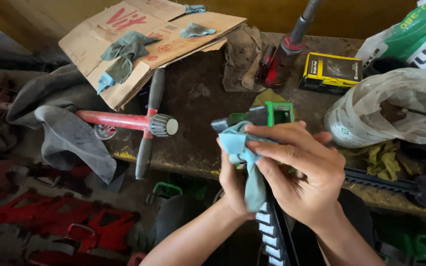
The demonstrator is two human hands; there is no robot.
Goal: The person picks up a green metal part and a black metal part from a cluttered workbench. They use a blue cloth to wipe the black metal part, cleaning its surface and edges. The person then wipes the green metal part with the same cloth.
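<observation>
Surface [193, 98] was a grimy, dark workbench against a yellowish wall — flattened cardboard [144, 44] with teal rags on it at the back left, a red T-handle tool [139, 122] lying near the front edge, a yellow-black box [331, 72] at the back right. Red metal frames [50, 216] lay on the floor below. Right hand [304, 180] was curled closed, pressing a light-blue cloth [245, 157] onto a black-and-green tool [272, 116] held upright in front of the bench edge. Left hand [232, 184] was wrapped around the tool from behind, mostly hidden. Clear plastic bag [390, 106] at right held dark parts — could not tell what kind.
</observation>
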